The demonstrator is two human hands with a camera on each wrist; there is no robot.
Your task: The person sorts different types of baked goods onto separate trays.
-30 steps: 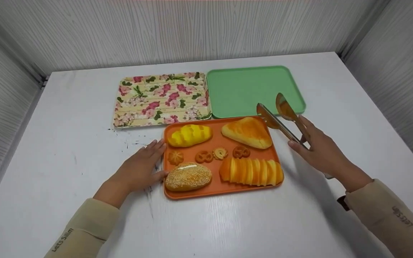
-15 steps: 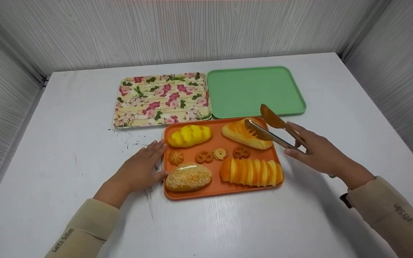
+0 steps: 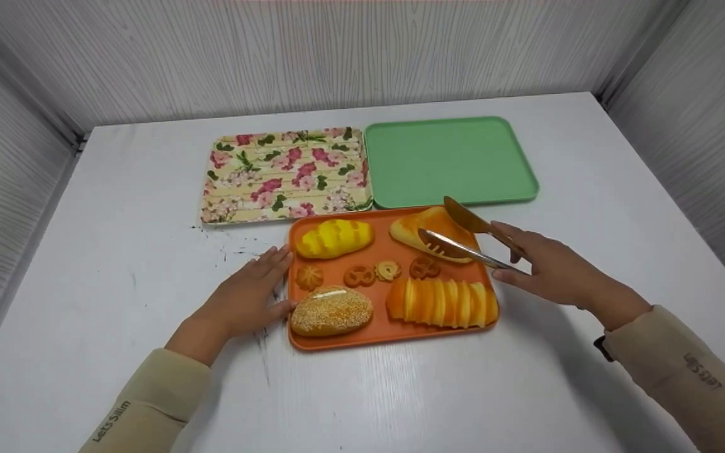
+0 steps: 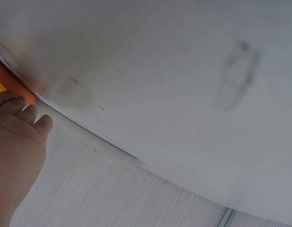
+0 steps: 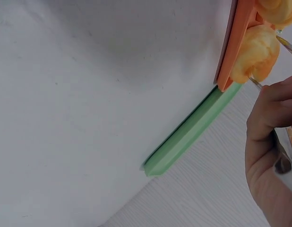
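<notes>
My right hand [image 3: 554,267] grips metal serving tongs [image 3: 472,251], whose two spread arms straddle the triangular bread [image 3: 410,229] at the far right corner of the orange tray [image 3: 394,340]. In the right wrist view the tong tips sit at either side of that bread [image 5: 257,52]. Against the tray's left edge rests my left hand [image 3: 243,299], its fingers fairly straight. The tray also bears a yellow bread [image 3: 336,239], a sesame bun [image 3: 332,311], a ridged loaf [image 3: 441,303] and several small cookies [image 3: 360,275] across its middle.
Behind the orange tray lie a floral tray [image 3: 287,176] and a green tray [image 3: 450,160], side by side and bare. All stand on a white table [image 3: 117,251], with wood-grain panels [image 3: 337,56] at the back and sides.
The right hand has moved the tongs left and down, from over the green tray's near corner to around the triangular bread. The left hand has stayed at the tray's edge.
</notes>
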